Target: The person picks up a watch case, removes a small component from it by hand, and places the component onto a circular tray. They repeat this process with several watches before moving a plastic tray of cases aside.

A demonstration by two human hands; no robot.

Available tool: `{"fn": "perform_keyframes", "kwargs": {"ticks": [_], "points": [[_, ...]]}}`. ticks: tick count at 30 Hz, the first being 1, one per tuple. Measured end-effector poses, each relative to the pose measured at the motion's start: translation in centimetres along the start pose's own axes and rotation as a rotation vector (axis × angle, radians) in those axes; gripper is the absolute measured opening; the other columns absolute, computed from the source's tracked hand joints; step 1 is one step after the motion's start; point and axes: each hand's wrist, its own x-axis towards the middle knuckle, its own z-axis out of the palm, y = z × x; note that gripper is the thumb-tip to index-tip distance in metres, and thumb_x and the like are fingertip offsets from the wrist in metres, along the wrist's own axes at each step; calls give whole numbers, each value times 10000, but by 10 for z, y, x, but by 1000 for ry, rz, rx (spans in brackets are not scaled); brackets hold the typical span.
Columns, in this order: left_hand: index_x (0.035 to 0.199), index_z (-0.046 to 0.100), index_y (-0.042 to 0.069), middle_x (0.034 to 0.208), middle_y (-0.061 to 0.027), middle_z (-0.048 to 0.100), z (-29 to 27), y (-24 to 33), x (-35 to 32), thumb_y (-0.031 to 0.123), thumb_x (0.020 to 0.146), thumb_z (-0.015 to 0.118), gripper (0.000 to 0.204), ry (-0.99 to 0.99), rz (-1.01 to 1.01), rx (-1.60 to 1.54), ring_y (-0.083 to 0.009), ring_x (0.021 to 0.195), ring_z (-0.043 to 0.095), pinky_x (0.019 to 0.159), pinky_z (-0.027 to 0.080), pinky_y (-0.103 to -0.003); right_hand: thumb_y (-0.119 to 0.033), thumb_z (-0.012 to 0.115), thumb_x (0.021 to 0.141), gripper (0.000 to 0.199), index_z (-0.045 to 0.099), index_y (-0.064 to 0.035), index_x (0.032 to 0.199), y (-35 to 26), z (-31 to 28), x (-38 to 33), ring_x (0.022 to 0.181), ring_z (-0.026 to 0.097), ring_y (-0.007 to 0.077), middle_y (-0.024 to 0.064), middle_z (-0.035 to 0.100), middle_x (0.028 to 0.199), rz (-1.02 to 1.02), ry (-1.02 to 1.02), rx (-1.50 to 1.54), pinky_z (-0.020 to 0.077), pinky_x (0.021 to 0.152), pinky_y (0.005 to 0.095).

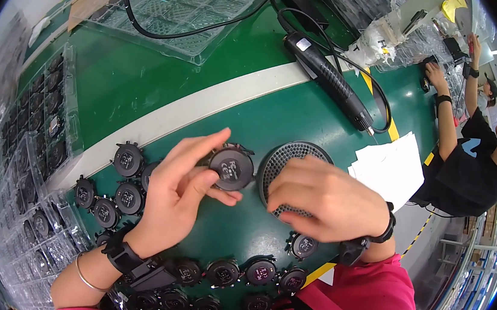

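Between the thumb and fingers of my left hand (175, 192) is a round black watch case (232, 168), its flat printed face turned up. Beside it, my right hand (331, 200) reaches over a round black dish with many small holes (288, 153). Its fingers are pinched together low over the dish; whatever they hold, if anything, is too small or hidden to name. Several similar watch cases (129, 197) lie left of my left hand. More of these black cases (223, 272) are grouped near my body, and a single one (304, 245) sits below my right hand.
A black electric screwdriver (332, 82) with a looping cable lies beyond the dish. White paper sheets (388, 176) are at the right. Clear plastic trays stand at the back (194, 34) and, filled with black parts, at the left (66, 105). A co-worker (466, 160) works at the right.
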Motion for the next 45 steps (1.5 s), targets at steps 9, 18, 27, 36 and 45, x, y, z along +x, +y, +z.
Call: {"fn": "perform_keyframes", "kwargs": {"ticks": [9, 18, 27, 36, 45], "points": [[1346, 477, 3, 1221, -151, 589, -2, 4, 2, 57, 1004, 417, 351, 146, -67, 190, -174, 706, 678, 562, 554, -234, -105, 687, 708, 294, 558, -18, 957, -38, 35, 9, 928, 483, 210, 57, 499, 946, -104, -253, -16, 361, 772, 295], [1278, 530, 1, 1179, -119, 596, 2, 7, 0, 24, 992, 432, 303, 176, -71, 274, -114, 615, 631, 502, 509, -209, -124, 611, 738, 258, 545, 25, 939, -34, 43, 9, 877, 474, 214, 81, 477, 916, -107, -184, -119, 373, 747, 294], [1381, 364, -17, 1191, -143, 585, -1, 5, -10, 146, 1007, 439, 415, -43, 44, 95, -121, 615, 617, 535, 498, -229, -70, 732, 667, 513, 542, 32, 1133, -21, 25, 12, 1012, 522, 306, 160, 511, 1134, -85, 101, -7, 433, 824, 380], [1514, 135, 30, 1243, -144, 542, 4, 2, -10, 290, 991, 514, 697, -357, -155, -299, -197, 893, 636, 803, 524, -324, 39, 741, 684, 377, 611, 20, 1038, -17, 20, 16, 928, 598, 304, 150, 578, 1102, 12, 508, -30, 467, 846, 403], [1501, 164, 14, 1172, -160, 578, 7, 5, -8, 489, 886, 614, 897, -307, -148, -220, -231, 907, 652, 773, 549, -334, 98, 723, 659, 249, 620, -6, 861, -8, 23, 16, 860, 606, 263, 120, 608, 998, 68, 596, -80, 499, 700, 333]]}}
